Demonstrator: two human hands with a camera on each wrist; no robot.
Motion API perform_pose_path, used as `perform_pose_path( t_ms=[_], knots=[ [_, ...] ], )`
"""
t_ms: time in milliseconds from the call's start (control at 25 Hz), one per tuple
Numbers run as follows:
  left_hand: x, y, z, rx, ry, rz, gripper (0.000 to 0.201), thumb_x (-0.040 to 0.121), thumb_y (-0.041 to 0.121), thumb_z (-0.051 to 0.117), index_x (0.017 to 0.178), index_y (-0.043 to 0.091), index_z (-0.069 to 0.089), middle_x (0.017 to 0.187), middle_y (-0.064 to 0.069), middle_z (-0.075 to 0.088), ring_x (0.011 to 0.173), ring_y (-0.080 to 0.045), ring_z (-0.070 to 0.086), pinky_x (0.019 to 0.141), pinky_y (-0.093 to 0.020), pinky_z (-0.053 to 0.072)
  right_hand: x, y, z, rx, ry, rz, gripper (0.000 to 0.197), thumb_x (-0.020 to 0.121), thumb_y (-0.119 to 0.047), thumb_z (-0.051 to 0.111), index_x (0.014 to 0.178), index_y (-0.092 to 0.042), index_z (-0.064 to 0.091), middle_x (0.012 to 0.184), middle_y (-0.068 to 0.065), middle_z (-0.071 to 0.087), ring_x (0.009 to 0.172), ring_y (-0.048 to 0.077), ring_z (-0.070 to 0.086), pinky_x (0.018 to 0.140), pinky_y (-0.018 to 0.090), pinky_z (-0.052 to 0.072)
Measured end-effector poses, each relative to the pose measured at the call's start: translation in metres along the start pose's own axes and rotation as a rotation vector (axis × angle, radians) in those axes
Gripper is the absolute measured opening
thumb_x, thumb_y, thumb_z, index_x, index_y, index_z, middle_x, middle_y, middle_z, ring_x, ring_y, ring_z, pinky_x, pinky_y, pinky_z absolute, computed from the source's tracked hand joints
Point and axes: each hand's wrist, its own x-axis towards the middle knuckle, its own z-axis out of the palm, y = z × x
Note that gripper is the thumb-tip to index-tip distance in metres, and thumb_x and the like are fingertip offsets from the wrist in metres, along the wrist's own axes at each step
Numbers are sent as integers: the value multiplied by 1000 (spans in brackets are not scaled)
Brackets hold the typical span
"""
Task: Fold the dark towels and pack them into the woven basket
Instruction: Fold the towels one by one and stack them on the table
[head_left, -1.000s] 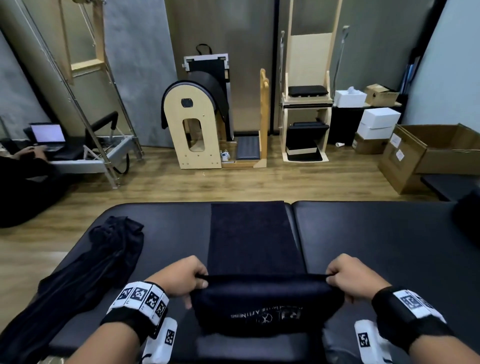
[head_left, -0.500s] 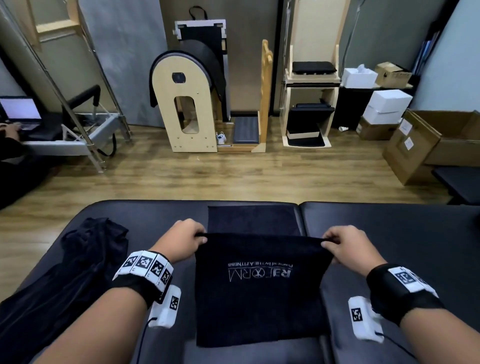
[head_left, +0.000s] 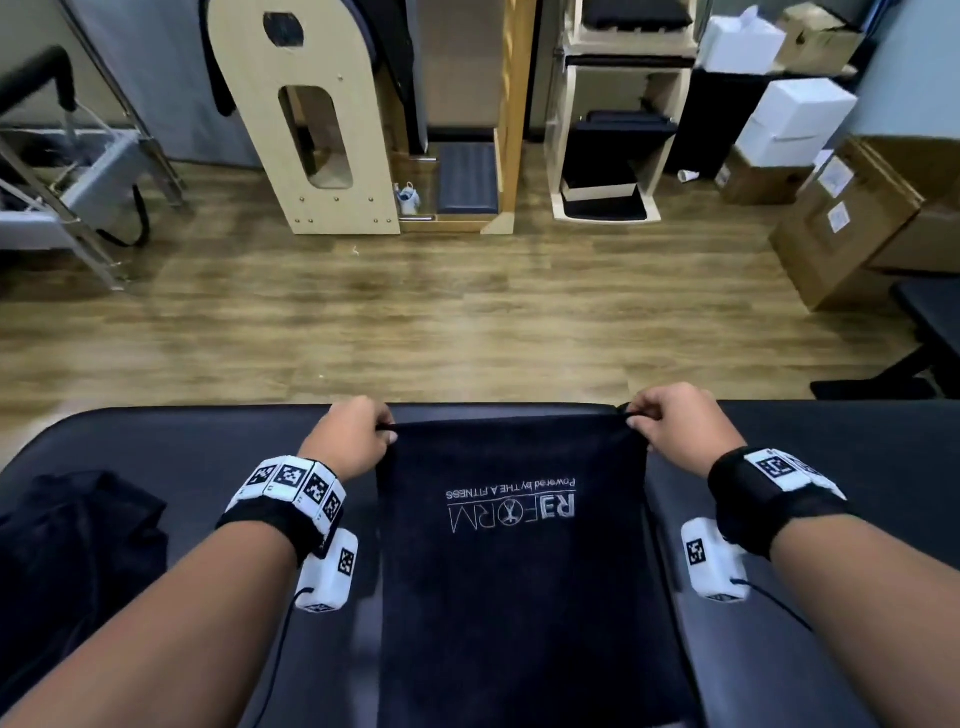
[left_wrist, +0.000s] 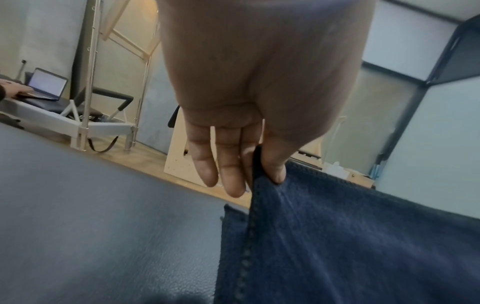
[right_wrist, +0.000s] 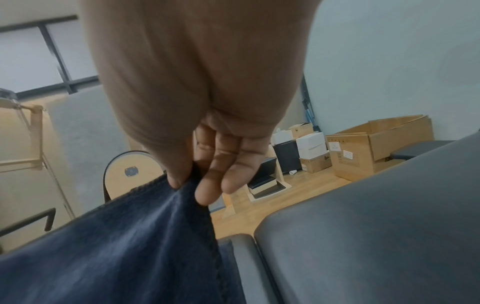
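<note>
A dark navy towel with a white logo lies folded over itself on the black padded table, its folded half reaching the table's far edge. My left hand pinches its far left corner, and my right hand pinches its far right corner. In the left wrist view thumb and forefinger of the left hand nip the towel at its hem. The right wrist view shows the right hand pinching the towel the same way. No woven basket is in view.
A crumpled dark cloth lies at the table's left end. A second padded table adjoins on the right. Beyond the wooden floor stand a wooden barrel frame, shelves and cardboard boxes.
Both hands have carried the towel's near edge away from me to the table's far edge, laying it over the lower half. The logo now faces up.
</note>
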Motion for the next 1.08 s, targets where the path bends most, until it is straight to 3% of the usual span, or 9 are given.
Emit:
perform_pose_path(
  t_ms=[240,320,480,560,680,760,920,1000,1080],
  knots=[
    [46,-13,32,29,-25,-72,5,86,22,71,82,19,72,86,-7,72,87,-26,66,81,-34,55,56,21,45,43,-52,67,8,87,-20,71,82,-24,72,76,-2,74,72,23,72,82,37,60],
    [57,-15,40,54,-67,-57,5,85,21,72,81,19,71,88,-8,70,88,-27,66,79,-32,54,64,25,58,44,-100,106,8,88,-21,70,83,-27,69,78,-1,72,78,27,72,84,40,60],
    [72,-16,47,148,-91,-24,11,81,17,70,86,23,63,98,-5,64,93,-29,62,81,-37,54,73,19,73,-78,-157,41,29,89,-16,69,116,-26,68,112,6,70,113,32,62,97,38,51],
    [78,-18,46,195,-124,-30,19,80,18,72,96,22,63,102,-5,63,97,-30,62,83,-40,54,78,18,77,-114,-184,11,36,88,-12,68,122,-25,67,121,5,68,117,30,60,98,36,50],
    [78,-20,43,260,-216,-44,13,81,19,71,92,21,64,98,-8,67,94,-32,64,81,-40,56,81,18,78,-132,-225,31,25,87,-13,68,110,-22,70,114,6,71,113,30,62,93,32,49],
    [71,-21,40,293,-222,-39,6,80,18,69,85,20,68,92,-9,69,91,-33,66,79,-42,57,77,15,74,-110,-217,52,12,86,-16,72,97,-22,69,97,6,72,104,30,65,89,31,50],
    [51,-14,20,317,-131,-18,11,86,17,65,92,15,73,87,-13,68,86,-36,66,76,-41,57,61,3,50,-54,-161,104,16,82,-19,77,75,-17,64,64,2,68,74,27,71,79,38,59],
    [43,-3,-9,319,-73,-1,12,89,17,63,94,14,73,89,-15,69,88,-37,66,75,-39,56,55,-8,24,-38,-95,76,19,81,-17,78,70,-17,63,59,3,70,69,26,72,78,37,60],
    [32,12,-51,274,56,40,13,87,17,62,92,17,74,89,-15,71,89,-38,67,76,-42,57,46,-26,-14,14,60,51,17,81,-14,77,70,-18,65,60,3,72,73,25,73,78,29,57]
  ],
)
